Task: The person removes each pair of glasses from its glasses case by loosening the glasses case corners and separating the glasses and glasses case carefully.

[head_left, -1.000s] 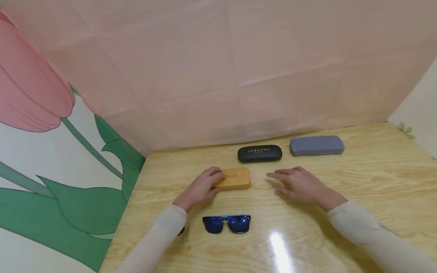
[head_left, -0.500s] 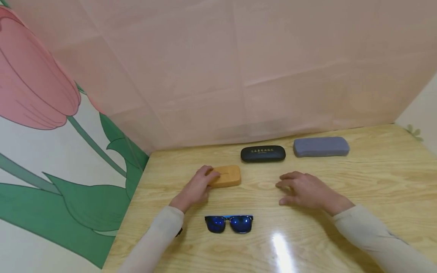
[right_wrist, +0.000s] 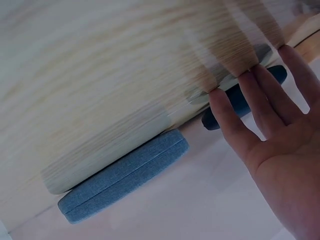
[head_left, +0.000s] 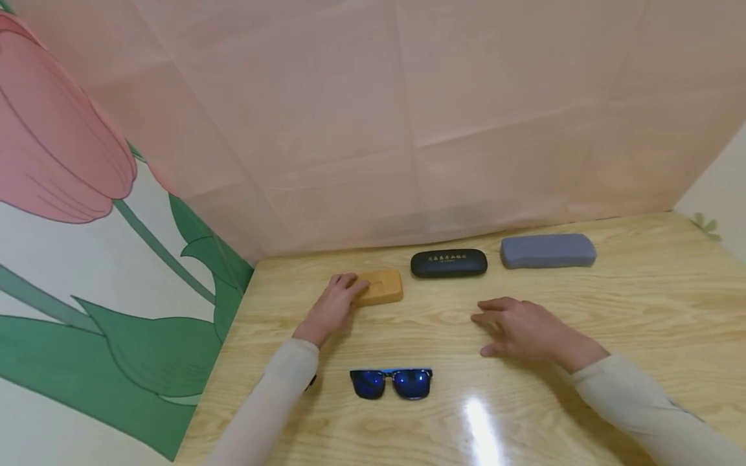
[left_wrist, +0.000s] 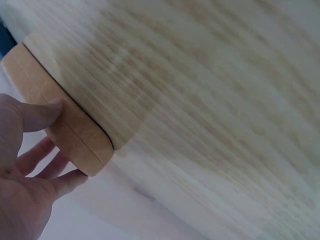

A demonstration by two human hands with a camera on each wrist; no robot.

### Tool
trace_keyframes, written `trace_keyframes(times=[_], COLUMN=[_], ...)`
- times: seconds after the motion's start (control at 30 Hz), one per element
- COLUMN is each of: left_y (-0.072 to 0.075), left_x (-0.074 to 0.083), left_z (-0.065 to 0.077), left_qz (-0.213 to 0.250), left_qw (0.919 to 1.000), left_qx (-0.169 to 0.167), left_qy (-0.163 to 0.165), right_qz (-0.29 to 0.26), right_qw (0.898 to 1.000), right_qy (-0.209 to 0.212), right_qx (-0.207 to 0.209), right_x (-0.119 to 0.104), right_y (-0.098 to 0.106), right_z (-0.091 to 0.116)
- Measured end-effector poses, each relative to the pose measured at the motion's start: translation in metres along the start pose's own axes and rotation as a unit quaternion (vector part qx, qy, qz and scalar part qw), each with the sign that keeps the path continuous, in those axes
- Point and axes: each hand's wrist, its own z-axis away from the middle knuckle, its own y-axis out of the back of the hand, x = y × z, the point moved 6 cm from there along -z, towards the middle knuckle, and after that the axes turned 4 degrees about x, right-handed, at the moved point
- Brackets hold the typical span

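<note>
An orange-tan glasses case (head_left: 381, 287) lies flat on the wooden table, left of a black glasses case (head_left: 449, 263) with gold lettering. My left hand (head_left: 331, 309) grips its left end. In the left wrist view the thumb presses one long side of the tan case (left_wrist: 75, 125), with the other fingers round the opposite side. My right hand (head_left: 524, 330) is over the table at the right, fingers spread and holding nothing. Several of its fingertips appear to touch the tabletop in the right wrist view. A blue-grey glasses case (head_left: 548, 251) rests at the back right.
Sunglasses with blue mirrored lenses (head_left: 392, 383) lie near the front of the table (head_left: 431, 433). A small dark object (head_left: 311, 382) is mostly hidden by the left sleeve. A pink cloth (head_left: 350, 129) hangs along the table's back edge.
My left hand has slid the tan glasses case leftward and back, level with the black case. My right hand has moved slightly right.
</note>
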Motion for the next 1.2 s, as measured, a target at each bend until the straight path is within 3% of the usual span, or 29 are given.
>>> trace_keyframes(times=[0.3, 0.7, 0.87, 1.0, 1.2], left_y=[-0.002, -0.007, -0.013, -0.017, -0.018], left_x=[-0.007, -0.019, -0.02, -0.021, -0.022], left_z=[-0.021, -0.039, -0.043, -0.046, -0.047], left_qz=[0.004, 0.054, 0.091, 0.093, 0.087], left_qw=[0.9991, 0.9947, 0.9906, 0.9884, 0.9902], left_qx=[0.034, 0.053, 0.042, 0.035, 0.046], left_qy=[0.027, 0.069, 0.093, 0.115, 0.1], right_qz=[-0.005, -0.018, -0.03, -0.027, -0.024], right_qw=[1.0, 1.0, 0.999, 0.999, 0.999], right_qy=[0.002, 0.0, -0.012, -0.013, -0.018], right_qx=[-0.008, -0.006, -0.019, -0.017, -0.017], right_x=[-0.001, 0.001, 0.002, 0.003, 0.003], right_y=[0.002, 0.001, -0.005, -0.005, -0.005], right_z=[0.001, 0.008, 0.009, 0.009, 0.007])
